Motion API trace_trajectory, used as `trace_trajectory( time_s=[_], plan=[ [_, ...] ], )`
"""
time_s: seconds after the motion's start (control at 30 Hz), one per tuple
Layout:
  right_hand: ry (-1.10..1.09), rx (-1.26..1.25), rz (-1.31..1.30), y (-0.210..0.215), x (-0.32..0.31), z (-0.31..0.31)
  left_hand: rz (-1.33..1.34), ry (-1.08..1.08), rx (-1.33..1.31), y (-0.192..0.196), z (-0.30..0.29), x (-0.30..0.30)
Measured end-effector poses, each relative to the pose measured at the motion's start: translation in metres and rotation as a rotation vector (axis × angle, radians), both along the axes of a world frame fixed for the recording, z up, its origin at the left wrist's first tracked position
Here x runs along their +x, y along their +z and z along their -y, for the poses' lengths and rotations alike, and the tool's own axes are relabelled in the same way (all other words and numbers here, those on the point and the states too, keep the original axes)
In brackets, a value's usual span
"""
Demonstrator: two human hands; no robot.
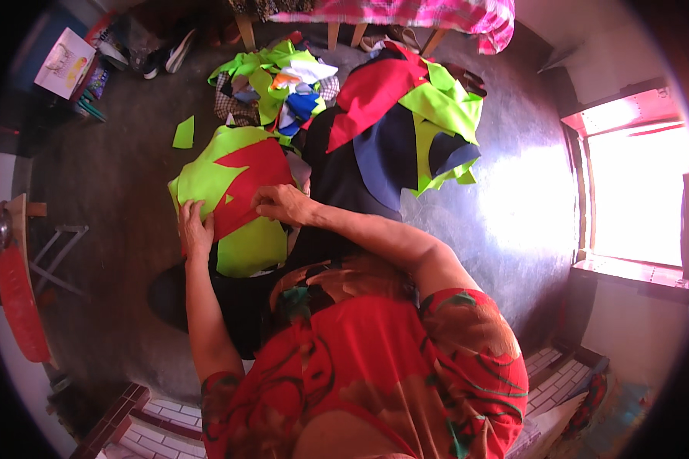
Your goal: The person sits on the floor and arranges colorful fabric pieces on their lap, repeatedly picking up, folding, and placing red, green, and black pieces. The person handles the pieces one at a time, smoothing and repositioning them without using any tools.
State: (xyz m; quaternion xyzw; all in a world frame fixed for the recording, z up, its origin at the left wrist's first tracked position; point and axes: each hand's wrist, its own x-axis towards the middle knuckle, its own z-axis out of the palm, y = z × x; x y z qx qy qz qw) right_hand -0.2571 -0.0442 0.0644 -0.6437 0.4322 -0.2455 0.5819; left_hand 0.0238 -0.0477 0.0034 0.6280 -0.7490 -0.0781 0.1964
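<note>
A red cloth piece (241,186) with a pointed edge lies over lime-green cloth (207,164) in front of me, at my lap. On the red lies a small lime triangle (229,199). My left hand (197,228) rests on the left edge of these cloths, fingers stretched out and thumb apart. From the right, my right hand (283,205) reaches across with its fingers bent together in a pinch at the red cloth's right side. Its fingertips are partly hidden.
Beyond the cloths sits a heap of mixed scraps (283,84). Red, lime and navy cloth pieces (390,145) spread to the right. One lime scrap (184,132) lies on the dark floor. A folding stand (57,260) is at left, a bright window (635,195) at right.
</note>
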Motion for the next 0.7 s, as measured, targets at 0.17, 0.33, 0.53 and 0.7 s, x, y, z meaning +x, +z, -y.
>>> trace_trajectory(
  time_s=[0.17, 0.33, 0.53, 0.7],
  plan=[
    [-0.160, -0.241, 0.149, 0.074, -0.052, -0.010, -0.032, -0.005, -0.009, 0.001, -0.002, 0.001],
    [-0.673, -0.618, -0.380, 0.127, -0.149, 0.006, -0.067, 0.078, 0.038, 0.010, -0.007, -0.006],
    [-0.676, -0.666, -1.304, 0.074, -0.247, 0.010, -0.053, 0.077, 0.053, 0.000, -0.003, -0.002],
    [-0.680, -0.562, -1.244, 0.049, -0.259, 0.010, -0.057, 0.112, 0.049, 0.003, -0.005, -0.003]
  ],
)
